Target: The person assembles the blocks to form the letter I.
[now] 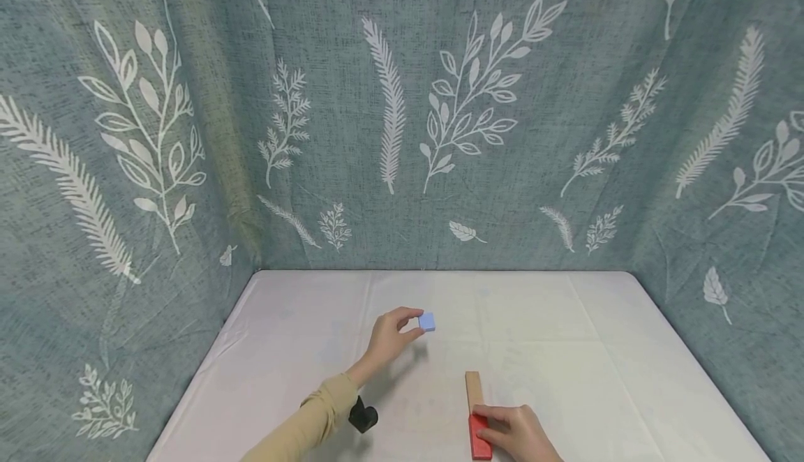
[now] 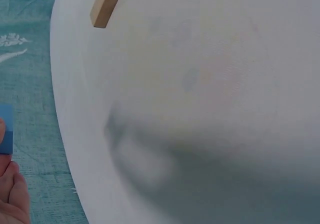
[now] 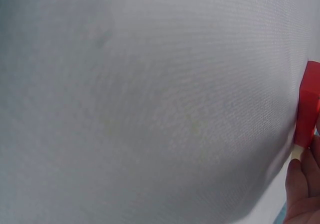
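Note:
My left hand (image 1: 391, 336) pinches a small blue block (image 1: 427, 322) between thumb and fingers, over the middle of the white table; the block's shadow falls on the cloth below it. In the left wrist view the blue block (image 2: 6, 129) shows at the left edge, partly behind the fingers. Nearer me, my right hand (image 1: 518, 430) holds a red block (image 1: 480, 441) by its sides with thumb and fingers. A long wooden block (image 1: 474, 389) extends from the red block's far end, in line with it. In the right wrist view the red block (image 3: 307, 104) appears at the right edge, partly covered by the hand.
The white-covered table (image 1: 534, 322) stretches out beyond both hands. A teal curtain (image 1: 402, 225) with white leaf prints encloses it at the back and both sides. A black device (image 1: 363, 416) sits at the left wrist, by the tan sleeve (image 1: 314, 413).

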Tool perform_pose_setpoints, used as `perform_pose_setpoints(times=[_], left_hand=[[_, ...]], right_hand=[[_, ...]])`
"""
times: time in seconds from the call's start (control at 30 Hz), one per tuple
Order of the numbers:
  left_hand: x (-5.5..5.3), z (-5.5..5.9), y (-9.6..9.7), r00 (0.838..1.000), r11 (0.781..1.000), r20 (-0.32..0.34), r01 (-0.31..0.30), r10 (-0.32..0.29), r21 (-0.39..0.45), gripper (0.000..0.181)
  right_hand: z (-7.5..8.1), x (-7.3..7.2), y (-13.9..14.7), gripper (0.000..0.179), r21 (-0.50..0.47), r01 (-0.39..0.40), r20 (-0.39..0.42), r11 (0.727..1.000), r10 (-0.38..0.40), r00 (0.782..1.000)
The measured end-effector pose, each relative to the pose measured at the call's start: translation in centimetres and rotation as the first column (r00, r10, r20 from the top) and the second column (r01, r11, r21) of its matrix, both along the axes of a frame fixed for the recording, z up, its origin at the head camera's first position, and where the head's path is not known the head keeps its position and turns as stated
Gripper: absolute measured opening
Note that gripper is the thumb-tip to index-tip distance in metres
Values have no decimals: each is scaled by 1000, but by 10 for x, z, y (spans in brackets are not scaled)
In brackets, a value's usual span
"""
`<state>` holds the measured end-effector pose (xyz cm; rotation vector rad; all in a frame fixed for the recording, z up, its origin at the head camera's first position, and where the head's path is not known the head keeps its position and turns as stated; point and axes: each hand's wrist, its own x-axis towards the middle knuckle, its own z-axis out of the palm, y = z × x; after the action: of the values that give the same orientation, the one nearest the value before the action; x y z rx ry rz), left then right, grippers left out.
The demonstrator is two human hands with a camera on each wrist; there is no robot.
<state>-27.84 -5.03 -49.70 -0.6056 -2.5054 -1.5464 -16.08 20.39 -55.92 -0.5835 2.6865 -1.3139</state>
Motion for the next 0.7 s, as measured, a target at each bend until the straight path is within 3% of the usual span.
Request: perform_pose_setpoints(times=[0.43, 0.7], left_hand=[[-5, 26, 13, 999, 999, -7, 50, -50, 3, 31], [-8, 34, 25, 997, 997, -23, 77, -77, -5, 31]], right_hand=[[1, 0, 0, 41, -3, 5, 16, 1000, -5, 1000], [0, 0, -1, 42, 12, 10, -12, 1000, -10, 1000]])
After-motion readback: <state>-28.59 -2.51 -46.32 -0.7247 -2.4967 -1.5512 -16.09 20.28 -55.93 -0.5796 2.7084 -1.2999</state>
